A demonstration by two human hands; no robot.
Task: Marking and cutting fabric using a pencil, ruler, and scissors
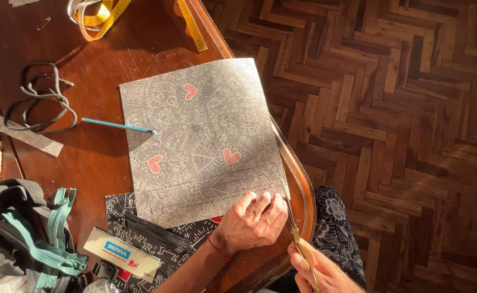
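Scissors (295, 228), brass-handled with slim steel blades, are gripped at lower centre by the right hand (319, 271), fingers curled shut round the handles. Just left of them, the left hand (252, 220) is laid flat, fingers pressed together, on the lower right corner of a grey fabric sheet (200, 135) printed with white doodles and red hearts. Blades are set at the sheet's right edge, where ruled pencil lines are drawn; the cut appears barely begun, with most still left. A blue pencil (120, 126) is seen at left on the polished wooden table (113, 59).
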